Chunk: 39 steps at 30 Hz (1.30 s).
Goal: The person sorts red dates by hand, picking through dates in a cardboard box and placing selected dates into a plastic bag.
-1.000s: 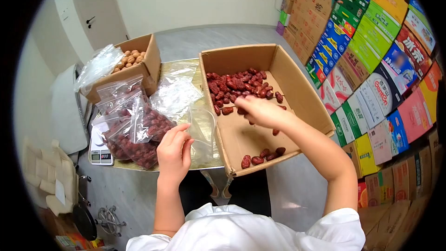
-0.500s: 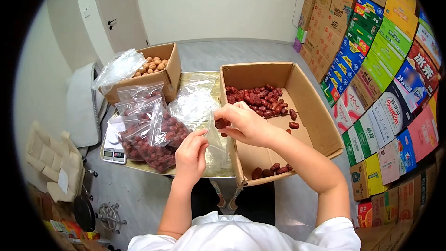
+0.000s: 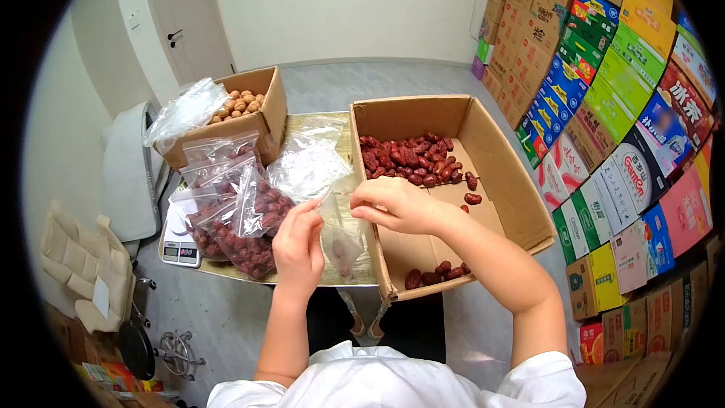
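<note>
My left hand (image 3: pixel 300 245) pinches the top edge of a clear plastic bag (image 3: pixel 341 242) that hangs over the table's front part; something small and dark shows faintly inside it. Just right of the bag's mouth is my right hand (image 3: pixel 396 206), over the left wall of the large cardboard box (image 3: pixel 521 200). Its fingers are held together, and whether anything is between them is hidden. In that box lie red dates (image 3: pixel 415 157), most in a pile at the back and several at the front. Filled zip bags of dates (image 3: pixel 249 215) are heaped left of my left hand.
A smaller box (image 3: pixel 276 106) holds walnuts (image 3: pixel 240 104) with clear bags over its left side. Loose empty bags (image 3: pixel 306 166) lie mid-table (image 3: pixel 343 125). A scale (image 3: pixel 181 249) sits at the left edge. Stacked cartons (image 3: pixel 604 143) line the right; a chair (image 3: pixel 83 264) stands left.
My right hand moved from over the dates to the bag's mouth, carrying dates half a second ago. Those dates are no longer visible in it, and the bag now hangs lower and more open.
</note>
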### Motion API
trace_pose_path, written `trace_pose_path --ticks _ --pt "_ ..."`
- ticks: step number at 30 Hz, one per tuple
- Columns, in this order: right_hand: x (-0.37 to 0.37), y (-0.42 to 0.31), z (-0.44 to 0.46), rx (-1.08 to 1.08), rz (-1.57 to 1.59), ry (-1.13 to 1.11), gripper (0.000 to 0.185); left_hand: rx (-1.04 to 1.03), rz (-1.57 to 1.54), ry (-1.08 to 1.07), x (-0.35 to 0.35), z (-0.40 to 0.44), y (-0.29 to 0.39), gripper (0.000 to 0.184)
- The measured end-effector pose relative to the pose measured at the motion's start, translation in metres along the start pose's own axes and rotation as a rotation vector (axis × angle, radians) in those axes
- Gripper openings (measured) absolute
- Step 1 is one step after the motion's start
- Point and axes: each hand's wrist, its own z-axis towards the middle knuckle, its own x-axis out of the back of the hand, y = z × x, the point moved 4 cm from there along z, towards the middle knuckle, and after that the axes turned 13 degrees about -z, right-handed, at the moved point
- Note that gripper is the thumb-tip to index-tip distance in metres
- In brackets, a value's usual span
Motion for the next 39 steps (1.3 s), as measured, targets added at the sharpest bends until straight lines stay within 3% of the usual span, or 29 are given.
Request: trace_pose_path --ticks 6,9,11,15,17,18,20,21,23,25,28,39 --pt "0.031 0.010 0.001 -0.052 0.088 0.211 0.017 -0.062 0.115 -0.066 0.002 0.014 0.008 0.019" --pt "0.058 0.034 -0.007 -0.226 0.081 0.250 0.017 -0.063 0.138 -0.094 0.001 0.012 0.011 0.019" --pt "0.069 0.057 -0.018 -0.420 0.005 0.099 0.018 -0.038 0.144 -0.078 0.004 0.011 0.007 0.018" --pt "0.051 0.127 -0.076 -0.587 -0.457 -0.530 0.026 -0.038 0.166 -0.027 0.017 0.014 0.004 0.018" --pt "0.037 0.139 -0.105 -0.852 -0.502 -0.927 0.051 -0.027 0.180 -0.028 0.021 0.015 0.007 0.018" --pt "0.040 0.133 -0.107 -0.854 -0.502 -0.930 0.051 -0.033 0.178 -0.032 0.022 0.015 0.008 0.018" --pt "0.043 0.123 -0.120 -1.100 -0.362 -1.001 0.090 -0.048 0.184 -0.054 0.023 0.016 0.007 0.018" --pt "0.039 0.124 -0.122 -1.103 -0.352 -1.004 0.090 -0.068 0.189 -0.073 0.023 0.016 0.006 0.019" --pt "0.029 0.135 -0.122 -1.104 -0.303 -1.096 0.117 -0.035 0.188 -0.089 0.020 0.010 0.000 0.017" --pt "0.019 0.143 -0.129 -1.111 -0.277 -1.138 0.130 -0.004 0.185 -0.105 0.015 0.005 -0.006 0.016" --pt "0.002 0.148 -0.140 -1.094 -0.439 -1.157 0.131 0.069 0.144 -0.131 0.011 -0.001 -0.010 0.015" --pt "-0.007 0.138 -0.125 -0.936 -0.333 -1.120 0.073 0.016 0.030 -0.108 -0.004 -0.011 -0.009 0.018"
